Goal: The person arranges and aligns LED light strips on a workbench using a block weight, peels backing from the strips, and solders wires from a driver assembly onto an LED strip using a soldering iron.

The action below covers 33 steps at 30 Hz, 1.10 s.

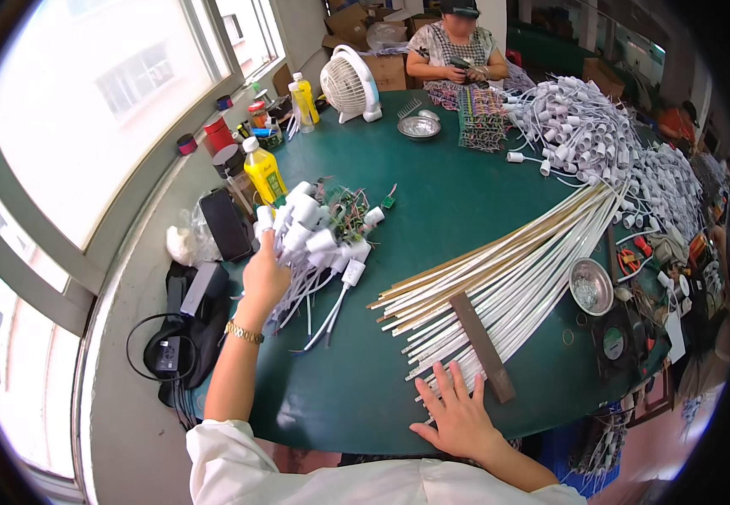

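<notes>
My left hand (266, 276), with a gold-coloured bracelet on its wrist, reaches into a pile of white lamp sockets (302, 223) with trailing wires. It is closed at a white lamp socket (265, 219) on the pile's near-left side; some fingers are hidden. Small green circuit boards with coloured wires (350, 210) lie against the pile. My right hand (456, 412) rests flat, fingers spread, at the near ends of a fanned bundle of long white and brown strips (508, 278). Across the strips lies a dark brown bar (483, 347), just beyond my fingertips.
A big heap of white wired sockets (580, 130) covers the far right of the green table (340, 412). Metal bowls (591, 286), a fan (350, 84) and yellow-labelled bottles (264, 172) stand about. Across the table sits a person (458, 59) holding a tool. A window lines the left.
</notes>
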Motion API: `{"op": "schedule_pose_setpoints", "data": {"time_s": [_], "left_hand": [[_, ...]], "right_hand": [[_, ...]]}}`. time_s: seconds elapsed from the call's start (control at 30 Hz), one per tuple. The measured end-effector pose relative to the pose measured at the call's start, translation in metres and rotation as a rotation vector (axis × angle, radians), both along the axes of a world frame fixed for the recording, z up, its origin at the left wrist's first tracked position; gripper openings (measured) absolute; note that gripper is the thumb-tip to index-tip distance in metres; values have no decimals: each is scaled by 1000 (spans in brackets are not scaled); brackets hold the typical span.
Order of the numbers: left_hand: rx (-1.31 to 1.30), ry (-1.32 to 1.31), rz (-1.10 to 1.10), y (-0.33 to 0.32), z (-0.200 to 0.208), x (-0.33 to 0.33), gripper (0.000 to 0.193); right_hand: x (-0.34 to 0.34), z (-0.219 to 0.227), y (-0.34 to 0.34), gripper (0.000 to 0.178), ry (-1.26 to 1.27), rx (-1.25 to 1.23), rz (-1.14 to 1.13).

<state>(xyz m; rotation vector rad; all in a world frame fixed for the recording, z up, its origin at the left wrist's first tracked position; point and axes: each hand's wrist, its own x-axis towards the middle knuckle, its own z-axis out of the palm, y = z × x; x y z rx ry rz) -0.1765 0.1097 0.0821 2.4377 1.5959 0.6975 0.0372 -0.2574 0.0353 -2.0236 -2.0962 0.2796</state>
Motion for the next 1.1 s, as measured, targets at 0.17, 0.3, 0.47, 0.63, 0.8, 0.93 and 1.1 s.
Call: {"op": "schedule_pose_setpoints", "data": {"time_s": [0.17, 0.3, 0.47, 0.63, 0.8, 0.93, 1.1], "left_hand": [[-35, 49, -315, -41, -28, 18, 114], [-52, 245, -218, -81, -37, 43, 114], [130, 146, -320, -70, -54, 26, 76], [67, 232, -467, -47, -41, -30, 81], [-87, 279, -358, -47, -27, -62, 86], [29, 532, -337, -76, 49, -46, 70], [175, 279, -332, -35, 84, 51, 43]], "right_hand": [[-3, 4, 1, 79, -8, -9, 12], [-2, 0, 2, 79, -19, -7, -2], [-5, 2, 3, 80, 0, -26, -5], [-1, -3, 2, 78, -28, 33, -25], [-1, 1, 2, 75, -23, 91, 2], [1, 4, 1, 73, -30, 89, 7], [-2, 1, -2, 73, -24, 81, -17]]}}
